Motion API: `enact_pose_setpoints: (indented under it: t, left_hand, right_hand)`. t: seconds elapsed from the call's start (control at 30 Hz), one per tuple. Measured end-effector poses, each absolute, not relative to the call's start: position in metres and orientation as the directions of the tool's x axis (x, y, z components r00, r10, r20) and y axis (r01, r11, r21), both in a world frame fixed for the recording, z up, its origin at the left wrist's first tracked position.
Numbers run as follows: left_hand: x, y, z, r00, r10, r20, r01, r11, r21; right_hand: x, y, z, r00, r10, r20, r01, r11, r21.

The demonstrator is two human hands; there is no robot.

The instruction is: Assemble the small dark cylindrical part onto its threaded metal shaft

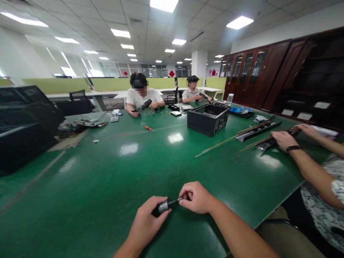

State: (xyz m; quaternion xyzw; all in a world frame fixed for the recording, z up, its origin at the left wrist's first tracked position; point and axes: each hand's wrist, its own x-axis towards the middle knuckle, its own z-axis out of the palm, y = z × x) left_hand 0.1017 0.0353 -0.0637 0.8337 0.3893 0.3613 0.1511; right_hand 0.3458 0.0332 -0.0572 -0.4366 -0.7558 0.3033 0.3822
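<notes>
Low in the middle of the head view, my left hand [148,219] is closed around a small silver-and-black cylindrical part [163,206]. A thin dark shaft sticks out of it to the right. My right hand [197,197] pinches the far end of that shaft [177,200] between thumb and fingertips. Both hands are just above the green table [113,186], with the part lying nearly level between them. My left palm hides the back of the cylinder, so its exact kind cannot be made out.
An orange-handled screwdriver [149,128] lies mid-table, left of an open black computer case [205,120]. At right, a co-worker's hands [285,140] are near long thin rods [223,143]. Two people [142,95] sit across with power drills. Black cases [24,132] stand left.
</notes>
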Motion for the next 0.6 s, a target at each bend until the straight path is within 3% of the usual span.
enact_pose_setpoints:
  t: [0.6]
  left_hand:
    - [0.1014, 0.0347, -0.0619, 0.434, 0.767, 0.472, 0.545, -0.641, 0.541]
  right_hand:
    - [0.3484, 0.0353, -0.0605, -0.316, 0.904, 0.288, 0.424, 0.406, -0.81]
